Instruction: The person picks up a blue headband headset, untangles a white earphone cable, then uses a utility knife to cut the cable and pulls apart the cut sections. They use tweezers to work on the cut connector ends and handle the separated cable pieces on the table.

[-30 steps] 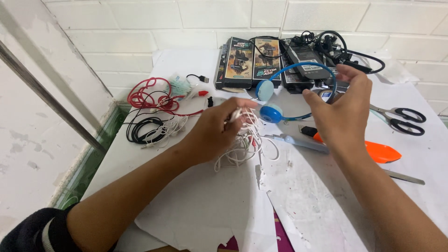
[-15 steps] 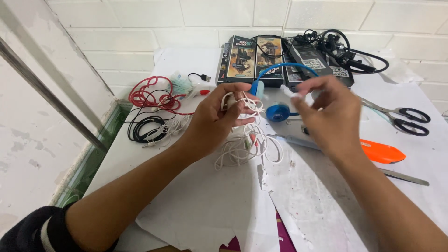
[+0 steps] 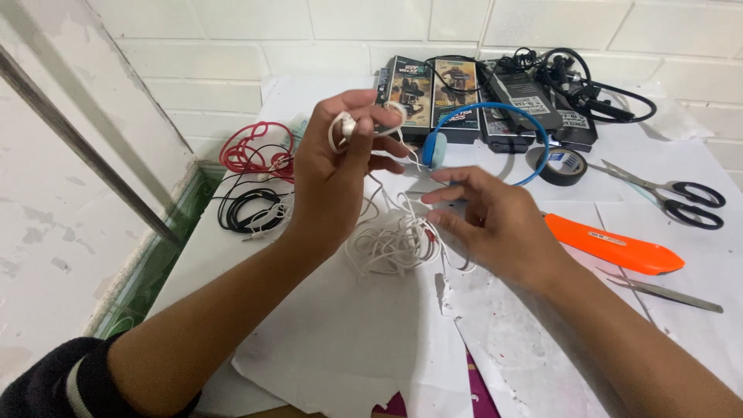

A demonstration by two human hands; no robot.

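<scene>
The left hand is raised above the bench, thumb and fingers pinched shut on the earbud end of the white earphones, so the thin cord hangs free. The cord drops into a loose tangle lying on the white paper between the two hands. The right hand hovers low just beside that tangle, fingers spread and half curled, gripping nothing that I can see; its fingertips are near the strands, placed as if to pick them apart.

Behind the hands a blue headset rests against dark boxes and black adapters by the tiled wall. A tape roll, scissors, an orange knife and tweezers lie to the right. Red wire and a black cable coil sit to the left.
</scene>
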